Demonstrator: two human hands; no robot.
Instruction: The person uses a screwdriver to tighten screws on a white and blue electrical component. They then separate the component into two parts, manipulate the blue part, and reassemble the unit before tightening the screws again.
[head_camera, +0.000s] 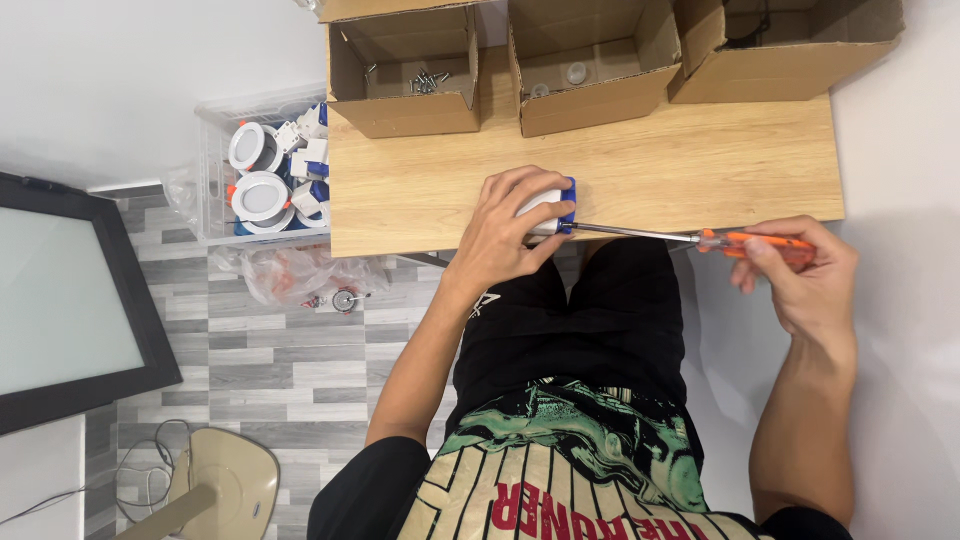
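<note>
Far to the left of the fingers, a dark-framed panel (60, 300) leaned over the grey plank floor, and a clear plastic crate (215, 175) beside the tabletop (700, 160) held round white downlight fittings (258, 195) with blue and orange parts. Nearer, a crumpled clear bag (300, 272) lay on the floor below the crate. Beyond the fingers, at the far edge of the tabletop, stood three open cardboard boxes: the left one (405, 75) held loose screws (430, 80), the middle one (590, 65) a few small pale round parts, the right one (790, 50) something dark that could not be made out. The left hand (505, 230) lay curled over a small white fitting with a blue clip (556, 208) at the near edge of the tabletop, fingers closed around it and pressing it down. The piece looked like light, stiff moulded plastic, smooth enough to slip and likely to crack under hard levering, so holding it by its round white body, clear of the blue clip, seemed soundest. Just right of those fingers the thin metal shaft of an orange-handled screwdriver (700, 238) met the blue clip. The right hand (805, 275) hung past the tabletop's edge, over the person's lap, fingers closed around the orange handle, with the shaft roughly level with the tabletop.
</note>
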